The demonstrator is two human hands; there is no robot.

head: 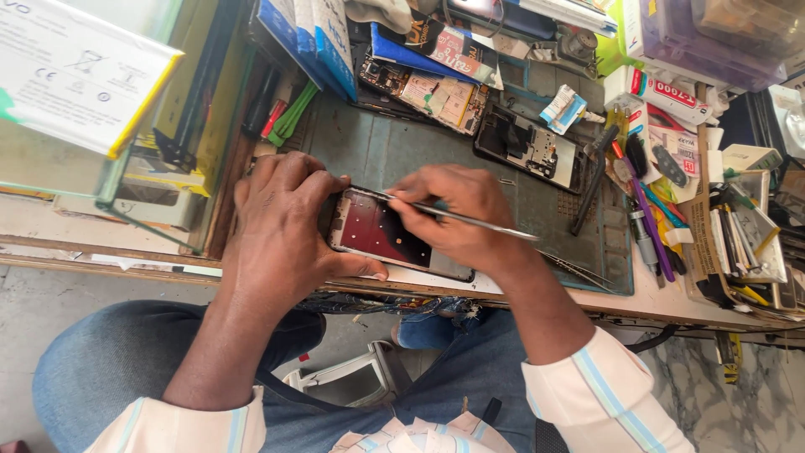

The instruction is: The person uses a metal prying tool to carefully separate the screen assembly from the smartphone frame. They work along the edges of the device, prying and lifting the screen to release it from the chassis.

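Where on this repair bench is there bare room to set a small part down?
Bare work mat lies between the held phone frame and the opened phones behind it. Another patch sits right of the right hand, beside the black tool. The right edge is crowded with tools.

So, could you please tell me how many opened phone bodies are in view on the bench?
3: one phone frame under both hands at the mat's front edge, one opened phone behind the right hand, one further back. Clutter may hide others.

Workbench point(75, 220) carries teal mat point(369, 151)
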